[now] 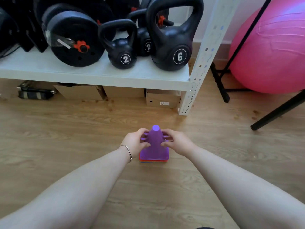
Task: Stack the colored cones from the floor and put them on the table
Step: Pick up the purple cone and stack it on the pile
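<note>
while i crouch over the floor (49, 129), the stack of cones (154, 147) stands straight ahead of me, on the bare boards in front of the white shelf (92, 71) that carries the kettlebells (173, 38). its long axis runs upright, tip up, with the purple cone (155, 139) on top and thin red, orange and blue base edges showing under its square foot, so the stacking looks done or close to it. both arms reach it evenly; neither is clearly nearer.

my left hand (136, 142) closes on the left flank of the purple cone, thumb in front and fingers curled round the far side. my right hand (175, 142) mirrors it on the right flank, fingers bent and pressing the cone wall. both hands are partly closed around the cone, gripping it between them rather than wrapped shut.

no desk shows from here; the nearest surface is that shelf. i judge the next move is a straight lift along the upright axis, and gripping only the top cone could leave the lower ones behind on the floor.
</note>
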Action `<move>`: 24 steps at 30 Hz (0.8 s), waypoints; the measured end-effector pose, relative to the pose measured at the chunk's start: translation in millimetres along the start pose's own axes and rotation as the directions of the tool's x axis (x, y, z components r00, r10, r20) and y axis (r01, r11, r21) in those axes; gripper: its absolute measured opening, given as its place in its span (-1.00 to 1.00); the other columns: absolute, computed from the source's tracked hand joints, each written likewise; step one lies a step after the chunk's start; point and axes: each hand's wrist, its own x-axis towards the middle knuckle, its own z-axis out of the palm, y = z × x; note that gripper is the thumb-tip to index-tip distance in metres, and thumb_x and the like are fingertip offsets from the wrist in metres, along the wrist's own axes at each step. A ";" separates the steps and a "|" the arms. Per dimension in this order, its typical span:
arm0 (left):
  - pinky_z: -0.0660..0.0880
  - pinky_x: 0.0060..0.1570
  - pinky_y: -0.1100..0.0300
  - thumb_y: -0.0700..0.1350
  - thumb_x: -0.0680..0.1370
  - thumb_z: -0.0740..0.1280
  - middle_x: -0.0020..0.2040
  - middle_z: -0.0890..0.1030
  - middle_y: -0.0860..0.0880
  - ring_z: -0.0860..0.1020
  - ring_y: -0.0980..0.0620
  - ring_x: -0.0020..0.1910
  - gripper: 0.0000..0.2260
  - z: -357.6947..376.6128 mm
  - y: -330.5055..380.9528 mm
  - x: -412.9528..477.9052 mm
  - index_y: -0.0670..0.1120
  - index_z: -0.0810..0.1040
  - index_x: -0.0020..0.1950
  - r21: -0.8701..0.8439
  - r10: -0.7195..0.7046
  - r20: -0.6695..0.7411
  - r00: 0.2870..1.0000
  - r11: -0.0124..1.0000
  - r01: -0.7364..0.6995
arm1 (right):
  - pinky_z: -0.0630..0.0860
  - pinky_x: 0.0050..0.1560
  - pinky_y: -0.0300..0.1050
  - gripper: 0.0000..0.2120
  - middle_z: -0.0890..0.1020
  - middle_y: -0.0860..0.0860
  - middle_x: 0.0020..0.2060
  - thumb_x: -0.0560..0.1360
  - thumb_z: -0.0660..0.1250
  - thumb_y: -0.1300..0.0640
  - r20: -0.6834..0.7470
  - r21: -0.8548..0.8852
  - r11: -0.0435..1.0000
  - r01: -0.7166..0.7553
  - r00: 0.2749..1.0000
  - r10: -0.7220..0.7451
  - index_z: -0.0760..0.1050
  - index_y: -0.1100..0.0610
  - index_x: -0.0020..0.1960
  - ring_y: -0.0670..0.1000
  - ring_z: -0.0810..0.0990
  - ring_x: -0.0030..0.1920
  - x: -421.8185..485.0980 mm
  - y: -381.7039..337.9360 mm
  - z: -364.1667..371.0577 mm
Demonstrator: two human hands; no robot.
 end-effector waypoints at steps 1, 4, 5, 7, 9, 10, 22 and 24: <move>0.46 0.06 0.28 -0.20 0.40 0.47 0.01 0.59 0.07 0.59 0.12 0.00 -0.56 2.7 -2.9 1.4 0.01 0.48 0.24 0.007 0.003 0.001 1.000 1.000 -0.003 | 0.50 0.23 -0.15 -0.47 0.63 -0.05 0.17 0.39 0.47 0.18 -0.001 -0.002 1.000 -0.002 1.000 0.002 0.45 -0.01 0.33 -0.12 0.57 0.17 1.3 3.7 3.6; 0.47 0.08 0.26 -0.20 0.40 0.47 0.02 0.61 0.06 0.59 0.12 0.00 -0.57 7.6 -11.4 3.9 0.01 0.48 0.23 -0.002 -0.007 -0.010 1.000 1.000 0.007 | 0.48 0.26 -0.13 -0.45 0.61 -0.03 0.20 0.39 0.48 0.16 -0.022 -0.006 1.000 0.004 1.000 -0.004 0.43 -0.03 0.34 -0.10 0.56 0.20 4.2 9.4 13.7; 0.48 0.08 0.26 -0.20 0.40 0.47 0.01 0.60 0.08 0.59 0.13 -0.02 -0.57 8.5 -13.7 4.7 0.01 0.48 0.23 -0.007 -0.010 -0.016 1.000 1.000 0.010 | 0.48 0.26 -0.12 -0.45 0.61 -0.03 0.21 0.39 0.48 0.14 -0.034 -0.006 1.000 0.007 0.999 -0.008 0.42 -0.04 0.35 -0.10 0.55 0.21 5.1 10.1 16.0; 0.49 0.09 0.24 -0.19 0.40 0.47 0.00 0.60 0.09 0.59 0.13 -0.03 -0.57 9.6 -17.8 6.1 0.02 0.48 0.23 -0.017 -0.008 -0.031 0.999 1.000 0.008 | 0.48 0.27 -0.09 -0.43 0.61 -0.01 0.21 0.39 0.48 0.14 -0.054 0.000 1.000 0.016 0.998 -0.016 0.42 -0.03 0.36 -0.08 0.55 0.23 6.8 11.1 18.9; 0.49 0.08 0.25 -0.19 0.40 0.47 0.01 0.60 0.08 0.61 0.12 -0.03 -0.57 10.6 -21.4 7.4 0.01 0.49 0.23 -0.023 -0.005 -0.034 0.999 1.000 0.004 | 0.48 0.25 -0.09 -0.42 0.61 0.01 0.20 0.39 0.48 0.14 -0.064 0.002 1.000 0.018 0.998 -0.018 0.41 -0.04 0.36 -0.08 0.55 0.24 6.9 12.0 21.1; 0.49 0.08 0.25 -0.18 0.40 0.48 0.02 0.61 0.07 0.62 0.11 -0.02 -0.57 10.7 -22.4 7.7 0.00 0.49 0.23 -0.021 -0.002 -0.033 0.999 1.000 0.001 | 0.48 0.23 -0.11 -0.42 0.61 0.00 0.20 0.39 0.48 0.14 -0.063 -0.008 1.000 0.020 0.998 -0.020 0.40 -0.04 0.37 -0.08 0.55 0.25 6.8 12.1 22.0; 0.52 0.15 0.14 -0.18 0.36 0.50 0.09 0.66 0.00 0.63 0.07 0.02 -0.54 15.6 -28.7 12.1 0.03 0.52 0.23 -0.010 0.011 -0.051 0.999 1.000 -0.011 | 0.46 0.17 -0.15 -0.43 0.59 0.02 0.21 0.40 0.46 0.15 -0.075 -0.059 0.998 0.028 0.997 -0.032 0.38 -0.02 0.37 -0.05 0.54 0.25 9.8 15.2 29.8; 0.53 0.15 0.10 -0.18 0.36 0.50 0.08 0.66 0.01 0.64 0.06 0.02 -0.54 17.2 -29.0 11.5 0.05 0.52 0.22 -0.027 0.002 -0.062 0.998 1.000 -0.003 | 0.46 0.22 -0.11 -0.41 0.58 0.01 0.23 0.40 0.47 0.15 -0.068 -0.046 0.999 0.017 0.997 -0.020 0.36 -0.04 0.37 -0.05 0.53 0.26 10.2 16.5 30.9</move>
